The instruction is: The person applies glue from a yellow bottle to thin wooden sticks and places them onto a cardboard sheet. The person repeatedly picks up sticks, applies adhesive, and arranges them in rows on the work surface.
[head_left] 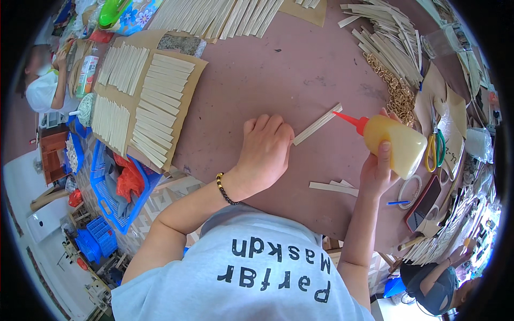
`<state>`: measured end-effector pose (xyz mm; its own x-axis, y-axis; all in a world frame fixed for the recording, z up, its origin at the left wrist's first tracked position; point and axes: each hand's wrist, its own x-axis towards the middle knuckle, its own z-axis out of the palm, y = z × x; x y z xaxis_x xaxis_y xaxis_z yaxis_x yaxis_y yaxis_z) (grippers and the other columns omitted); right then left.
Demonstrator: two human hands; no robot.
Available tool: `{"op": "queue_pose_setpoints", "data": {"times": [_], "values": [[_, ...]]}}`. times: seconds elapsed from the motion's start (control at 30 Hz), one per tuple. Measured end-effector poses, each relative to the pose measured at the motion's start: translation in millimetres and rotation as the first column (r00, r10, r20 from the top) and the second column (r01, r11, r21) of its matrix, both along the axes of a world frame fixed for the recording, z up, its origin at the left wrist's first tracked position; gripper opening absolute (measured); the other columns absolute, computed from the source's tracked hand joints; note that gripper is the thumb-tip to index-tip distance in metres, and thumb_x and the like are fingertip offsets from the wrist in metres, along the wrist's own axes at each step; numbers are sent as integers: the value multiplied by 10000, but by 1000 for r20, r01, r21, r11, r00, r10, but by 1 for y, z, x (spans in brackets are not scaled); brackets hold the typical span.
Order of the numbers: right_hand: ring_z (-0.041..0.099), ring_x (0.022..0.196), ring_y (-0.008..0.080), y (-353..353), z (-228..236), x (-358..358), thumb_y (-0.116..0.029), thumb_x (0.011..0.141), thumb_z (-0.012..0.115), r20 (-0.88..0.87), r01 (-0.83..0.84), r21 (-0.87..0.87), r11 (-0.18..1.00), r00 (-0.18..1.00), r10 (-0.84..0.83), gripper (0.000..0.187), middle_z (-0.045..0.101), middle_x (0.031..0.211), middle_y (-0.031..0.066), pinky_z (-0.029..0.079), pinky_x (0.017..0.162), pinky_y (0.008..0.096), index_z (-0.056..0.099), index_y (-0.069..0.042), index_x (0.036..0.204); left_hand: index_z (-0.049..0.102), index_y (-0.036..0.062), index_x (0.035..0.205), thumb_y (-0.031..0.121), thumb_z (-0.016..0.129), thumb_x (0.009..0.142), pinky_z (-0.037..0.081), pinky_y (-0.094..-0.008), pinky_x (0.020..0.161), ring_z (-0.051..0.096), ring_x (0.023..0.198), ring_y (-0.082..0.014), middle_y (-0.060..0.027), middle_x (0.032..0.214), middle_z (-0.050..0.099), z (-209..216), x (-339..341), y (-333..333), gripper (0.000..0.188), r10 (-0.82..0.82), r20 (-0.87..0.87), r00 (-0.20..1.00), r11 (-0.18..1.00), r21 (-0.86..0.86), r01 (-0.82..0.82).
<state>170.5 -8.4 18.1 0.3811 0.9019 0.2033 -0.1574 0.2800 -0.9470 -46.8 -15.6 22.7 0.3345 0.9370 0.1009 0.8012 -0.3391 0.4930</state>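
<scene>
Mid-desk, on the bare pink surface, the left hand lay knuckles-up, fingers curled down onto the near end of a pale wooden strip. Strip was thin, flat and straight, and ran diagonally away from the fingertips toward the desk's far right; the rest of it lay bare on the desk. Whether the fingers pinched it or just pressed it flat, can't tell. Right hand was wrapped tight around a yellow glue bottle, tilted so its red nozzle sat just above the strip's far end; contact unclear. A few short strips lay near the desk's near edge, just left of the right wrist. Scissors with green and yellow handles lay close beside the bottle, toward the right edge.
</scene>
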Motion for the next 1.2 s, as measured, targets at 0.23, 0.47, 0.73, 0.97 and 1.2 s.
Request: {"op": "queue_pose_setpoints", "data": {"times": [0.23,0.47,0.73,0.97,1.2], "values": [[482,1169,396,-10,-6,3,-175,836,638,-33,-49,4,999,998,50,556,476,1264,194,418,972,483,362,-21,1294,536,94,806,6,623,730,313,-377,752,477,825,-241,-54,824,485,0,2,-1,144,-13,-11,1000,1000,-1,13],[463,1185,390,-10,-7,12,-206,841,628,-449,-57,-69,996,893,20,594,462,1271,199,453,941,497,328,-14,1317,531,89,814,7,603,732,309,-376,754,466,809,-241,-58,825,473,3,-1,5,136,-8,-71,997,996,85,14],[447,1209,361,-9,0,25,-254,864,605,-597,-33,-61,998,802,-10,601,446,1278,204,496,911,482,309,10,1316,515,85,799,23,570,769,302,-371,754,466,801,-243,-63,800,457,22,-11,66,88,160,-225,961,945,317,-83],[447,1210,360,-10,2,28,-250,867,605,-598,-22,-46,999,801,-10,592,450,1273,203,507,899,471,309,-8,1320,531,97,801,76,578,801,322,-387,735,499,820,-254,-53,826,515,-2,-13,142,52,343,-102,934,860,434,-268],[472,1184,353,-9,6,26,-207,881,583,-612,-31,-25,999,791,9,525,468,1257,196,511,892,484,326,-15,1297,573,104,807,127,577,808,353,-429,786,532,891,-273,-68,879,571,-14,-19,161,24,460,-114,880,857,314,-408]]}}
